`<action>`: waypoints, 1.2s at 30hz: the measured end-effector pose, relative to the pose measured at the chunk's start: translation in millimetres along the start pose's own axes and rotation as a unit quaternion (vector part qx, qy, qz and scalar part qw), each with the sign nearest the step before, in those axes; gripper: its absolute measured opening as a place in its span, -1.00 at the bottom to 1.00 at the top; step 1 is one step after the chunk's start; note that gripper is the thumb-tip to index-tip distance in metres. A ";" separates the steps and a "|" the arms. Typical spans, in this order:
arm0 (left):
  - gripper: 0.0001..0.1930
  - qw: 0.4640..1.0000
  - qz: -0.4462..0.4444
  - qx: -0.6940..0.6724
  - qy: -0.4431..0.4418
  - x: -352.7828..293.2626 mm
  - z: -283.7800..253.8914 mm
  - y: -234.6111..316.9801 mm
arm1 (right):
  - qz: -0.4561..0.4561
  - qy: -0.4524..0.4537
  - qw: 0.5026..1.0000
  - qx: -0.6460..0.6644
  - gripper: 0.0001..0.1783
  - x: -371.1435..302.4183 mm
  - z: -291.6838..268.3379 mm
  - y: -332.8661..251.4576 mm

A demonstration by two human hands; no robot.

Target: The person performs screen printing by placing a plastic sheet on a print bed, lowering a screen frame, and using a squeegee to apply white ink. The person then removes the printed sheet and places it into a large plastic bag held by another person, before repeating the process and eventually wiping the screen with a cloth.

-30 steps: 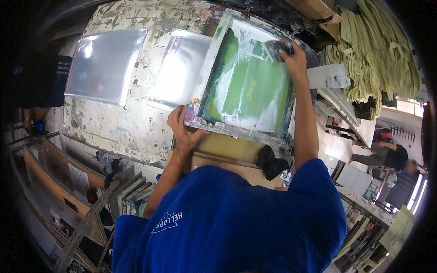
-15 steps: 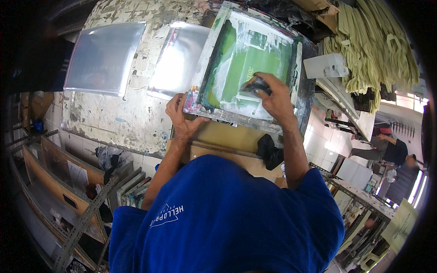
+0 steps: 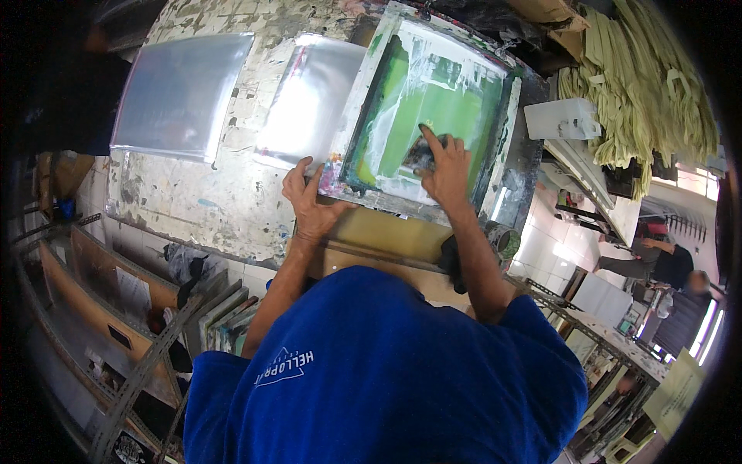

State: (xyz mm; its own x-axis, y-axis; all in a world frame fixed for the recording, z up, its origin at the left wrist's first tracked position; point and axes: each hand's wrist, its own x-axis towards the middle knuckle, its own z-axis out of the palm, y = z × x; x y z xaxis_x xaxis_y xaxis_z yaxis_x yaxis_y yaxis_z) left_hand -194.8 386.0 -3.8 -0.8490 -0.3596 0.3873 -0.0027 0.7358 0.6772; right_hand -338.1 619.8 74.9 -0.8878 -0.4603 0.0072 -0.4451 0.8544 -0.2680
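Observation:
A screen-printing frame [image 3: 366, 89] lies tilted on the worktable, its green mesh [image 3: 464, 100] streaked with white ink. My right hand [image 3: 447, 174] is over the mesh, gripping a small dark squeegee [image 3: 418, 157] smeared with ink. Its index finger stretches forward, the tip at or just above the mesh near some small pale lettering. At the frame's near left corner, my left hand [image 3: 311, 209] has thumb and fingers spread against the edges. Just left of the frame is a clear plastic sheet [image 3: 305, 100], partly beneath it.
Another clear plastic sheet [image 3: 182, 97] lies farther left on the paint-stained table [image 3: 185, 189]. A translucent plastic tub [image 3: 562, 120] stands right of the frame, below hanging pale-green strips [image 3: 641, 93]. Shelving [image 3: 116, 309] is at lower left; people are at far right.
My right hand has shifted slightly left and its index finger now extends over the mesh. The squeegee has turned a little with it. My left hand stays at the frame's corner.

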 end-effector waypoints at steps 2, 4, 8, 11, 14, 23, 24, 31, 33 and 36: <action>-0.04 1.000 -0.006 -0.007 0.001 -1.2 -1.0 0.7 | -0.008 0.011 0.999 0.030 0.02 22.7 4.7 11.6; -0.04 1.000 -0.008 -0.016 0.002 -0.4 -2.5 1.8 | -0.006 0.027 0.999 0.037 0.00 46.9 3.6 23.2; -0.04 1.000 -0.007 -0.020 -0.005 0.1 -4.6 3.3 | -0.024 0.102 0.994 -0.010 -0.01 99.7 12.6 54.7; -0.04 1.000 -0.011 -0.026 -0.009 0.1 -5.0 3.9 | -0.042 0.099 0.994 -0.001 -0.02 131.9 6.5 71.7; -0.03 0.999 -0.013 -0.035 -0.008 0.8 -5.3 5.2 | -0.055 0.102 0.991 0.069 -0.05 143.5 -3.0 93.5; 0.03 0.998 -0.007 -0.061 0.003 6.0 -14.7 16.4 | 0.090 0.140 0.929 0.331 -0.55 2.7 -52.0 47.1; 0.03 0.997 0.003 -0.071 0.021 13.0 -19.4 25.5 | 0.059 0.150 0.952 0.260 -0.56 -18.9 -66.1 29.1; -0.25 0.911 0.000 -0.362 0.196 111.9 -41.4 110.1 | -0.076 0.379 0.921 -0.048 -0.57 -19.0 -163.0 -11.5; -0.33 0.977 -0.030 -0.188 0.100 111.3 -51.2 79.1 | -0.077 0.399 0.913 -0.048 -0.52 5.3 -188.6 -17.1; -0.45 0.988 -0.125 0.058 0.067 93.0 -41.0 45.5 | -0.101 0.435 0.893 -0.054 -0.50 26.1 -224.6 -5.0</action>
State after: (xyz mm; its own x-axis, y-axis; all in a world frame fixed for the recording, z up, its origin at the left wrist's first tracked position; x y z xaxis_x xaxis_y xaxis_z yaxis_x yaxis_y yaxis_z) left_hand -252.3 362.5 88.7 -0.7369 -0.6051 0.3013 -0.2707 0.6726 0.6887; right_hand -385.3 657.6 292.8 -0.5228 -0.2853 0.8033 -0.5732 0.8151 -0.0836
